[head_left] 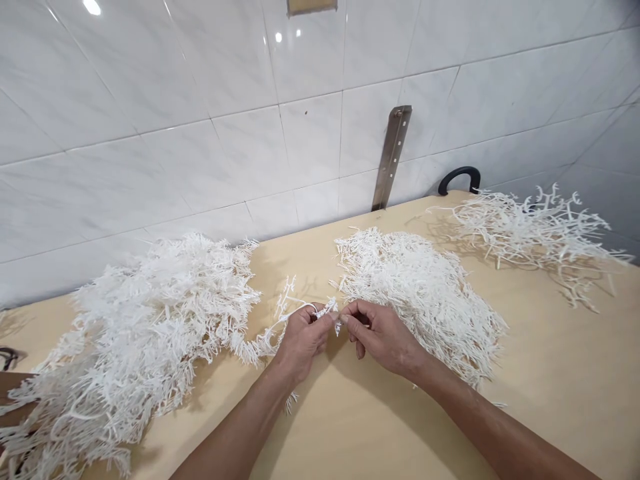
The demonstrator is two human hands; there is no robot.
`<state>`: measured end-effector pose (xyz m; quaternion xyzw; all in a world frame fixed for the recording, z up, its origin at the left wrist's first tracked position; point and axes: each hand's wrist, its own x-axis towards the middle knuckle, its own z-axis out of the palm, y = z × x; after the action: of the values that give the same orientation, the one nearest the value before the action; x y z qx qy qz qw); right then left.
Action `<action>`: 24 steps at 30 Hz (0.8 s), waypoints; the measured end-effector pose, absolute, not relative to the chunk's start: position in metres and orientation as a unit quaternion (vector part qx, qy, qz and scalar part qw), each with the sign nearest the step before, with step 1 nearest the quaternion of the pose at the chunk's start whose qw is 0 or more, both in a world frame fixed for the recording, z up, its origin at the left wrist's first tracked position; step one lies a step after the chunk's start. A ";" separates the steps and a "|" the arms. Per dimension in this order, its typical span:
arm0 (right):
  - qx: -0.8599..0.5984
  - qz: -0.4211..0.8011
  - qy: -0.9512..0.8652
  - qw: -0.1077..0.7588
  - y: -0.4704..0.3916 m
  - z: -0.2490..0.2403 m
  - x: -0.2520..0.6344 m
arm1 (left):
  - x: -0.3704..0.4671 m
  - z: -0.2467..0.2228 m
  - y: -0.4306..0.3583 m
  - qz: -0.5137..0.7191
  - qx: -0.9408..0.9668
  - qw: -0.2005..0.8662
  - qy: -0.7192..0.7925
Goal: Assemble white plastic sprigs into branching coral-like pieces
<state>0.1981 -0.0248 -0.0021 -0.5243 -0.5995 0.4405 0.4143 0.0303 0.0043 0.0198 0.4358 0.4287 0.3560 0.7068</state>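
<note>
Plastic strip [305,312], a thin white branched piece, sits pinched between my two hands just above the wooden table [360,427], close in front of me. My left hand [304,337] has fingers curled shut around the strip's near end, thumb and forefinger pressed on it, while the rest of it trails off toward nine o'clock into the big pile [145,333]. My right hand [383,333] closes its thumb and fingertip on a tiny white bit at the strip's tip, the two hands almost touching. At ten o'clock the big pile of tangled white pieces spreads wide. At one o'clock, just beyond my right hand, lies a flatter heap [420,287]. Farther off at two o'clock lie loose branched pieces [535,227], near a black handle [460,177]. Beyond, at twelve o'clock, a metal bracket [393,157] leans on the white tiled wall [200,100].
</note>
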 end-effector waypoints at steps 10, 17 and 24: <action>-0.543 0.382 -0.629 0.406 -0.027 -0.002 0.196 | 0.028 0.008 0.004 0.372 0.563 0.511 0.532; -0.544 0.448 -0.581 0.407 -0.024 -0.005 0.195 | 0.030 0.005 0.006 0.378 0.572 0.505 0.524; -0.544 0.453 -0.573 0.413 -0.022 -0.007 0.196 | 0.027 0.018 0.008 0.375 0.494 0.607 0.497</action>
<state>0.1964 -0.0222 -0.0072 -0.5445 -0.5730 0.4528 0.4126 0.0271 0.0078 0.0175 0.4936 0.4971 0.3749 0.6072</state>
